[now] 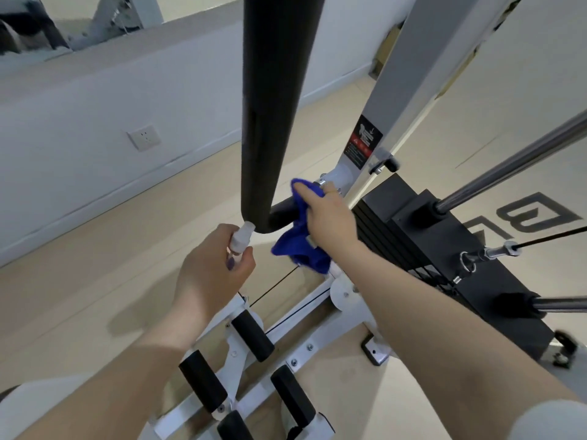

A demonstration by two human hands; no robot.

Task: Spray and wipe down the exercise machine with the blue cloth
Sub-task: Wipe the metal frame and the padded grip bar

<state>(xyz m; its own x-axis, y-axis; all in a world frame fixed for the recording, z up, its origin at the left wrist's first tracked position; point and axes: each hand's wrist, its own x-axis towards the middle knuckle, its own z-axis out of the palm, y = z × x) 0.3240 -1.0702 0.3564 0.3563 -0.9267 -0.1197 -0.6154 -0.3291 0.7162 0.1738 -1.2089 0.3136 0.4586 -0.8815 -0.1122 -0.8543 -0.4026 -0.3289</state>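
A white-framed exercise machine (409, 77) fills the view, with a long black padded bar (273, 106) running down the middle. My right hand (330, 217) grips the blue cloth (300, 246) and presses it around a short black handle (282, 212) just below the bar's lower end. Part of the cloth hangs loose under my palm. My left hand (212, 268) holds a small clear spray bottle (239, 244) with a white nozzle, its top close to the padded bar's end.
A black weight stack (444, 249) with chrome guide rods (514, 166) stands to the right. Several black foam rollers (252, 335) on white brackets sit low near my forearms. A thin black cable (273, 287) crosses below the cloth. A wall with a socket (143, 137) runs along the left.
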